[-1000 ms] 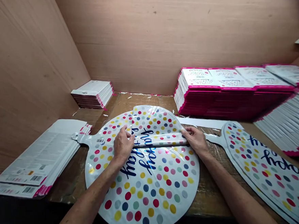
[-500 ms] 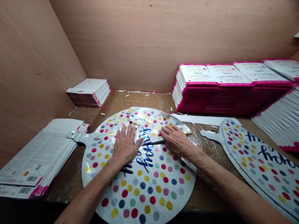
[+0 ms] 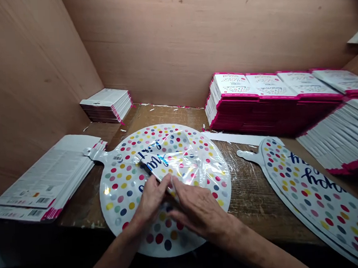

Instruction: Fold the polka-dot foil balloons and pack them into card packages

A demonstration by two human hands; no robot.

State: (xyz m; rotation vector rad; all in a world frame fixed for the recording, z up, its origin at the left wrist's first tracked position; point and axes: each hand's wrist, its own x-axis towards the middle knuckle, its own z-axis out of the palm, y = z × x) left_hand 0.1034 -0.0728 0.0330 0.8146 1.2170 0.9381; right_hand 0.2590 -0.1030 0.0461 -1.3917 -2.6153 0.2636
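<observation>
A flat round foil balloon (image 3: 121,181) with coloured dots lies on the table, its neck pointing left. On top of it is a second dotted foil balloon (image 3: 179,158), folded into a smaller, shiny packet with part of its blue lettering showing. My left hand (image 3: 149,199) is closed on the near edge of this folded balloon, thumb on top. My right hand (image 3: 199,204) pinches the same edge just to the right, its thumb and fingertips close to the left thumb. The fingers under the fold are hidden.
White-and-pink printed card sleeves stand in a long stack (image 3: 256,104) at the back right, with more (image 3: 344,134) at the right. Other stacks are at the back left (image 3: 105,104) and left (image 3: 50,175). More dotted balloons (image 3: 318,197) lie at the right, beside a white strip (image 3: 240,138).
The upper balloon has gone from partly folded to a smaller packet, uncovering the round one beneath. Both hands have moved from lying flat on it to gripping its near edge together.
</observation>
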